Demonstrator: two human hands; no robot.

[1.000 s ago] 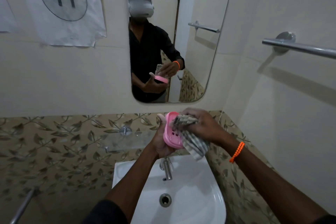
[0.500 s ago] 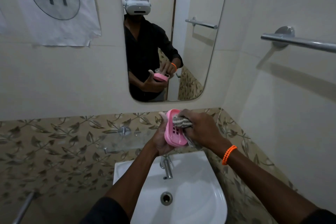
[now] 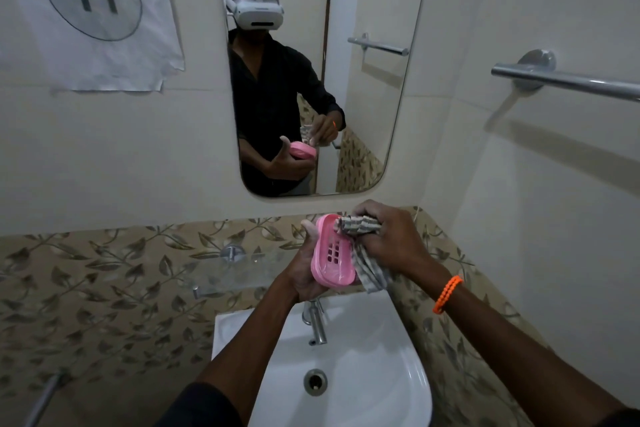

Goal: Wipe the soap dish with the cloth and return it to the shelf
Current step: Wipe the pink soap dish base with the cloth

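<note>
While the left hand (image 3: 301, 274) cups the dish (image 3: 333, 253) from below and behind, fingers closed around its far long edge and thumb up along the left rim, the right hand (image 3: 388, 239) is clenched on the cloth (image 3: 358, 225). The bunched cloth presses on the dish's upper right rim; a loose tail hangs down past the right edge. The dish is held in the air, tilted with its open face toward the camera, above the tap (image 3: 317, 322) and the back edge of the sink (image 3: 398, 374).

Dish: pink plastic, oval, drain slots in the centre. Judged light and rigid. A sheen near the lower rim suggests it may be damp, so possibly slippery; cannot confirm. The hold on the long edges with the palm under the base looks sound; a pinch on one rim alone would likely let it pivot under wiping pressure.

Cloth: striped, soft, limp, conforms to the rim. Best kept wadded in the fist so the tail does not drag.

Shelf (image 3: 239, 274): clear glass, fixed to the tiled wall to the left of the hands, above the sink's left back corner. It appears bare.

Step in hand, as judged: wiping the rim and inside. The return to the shelf is not yet done. A drop would land in the sink.
</note>
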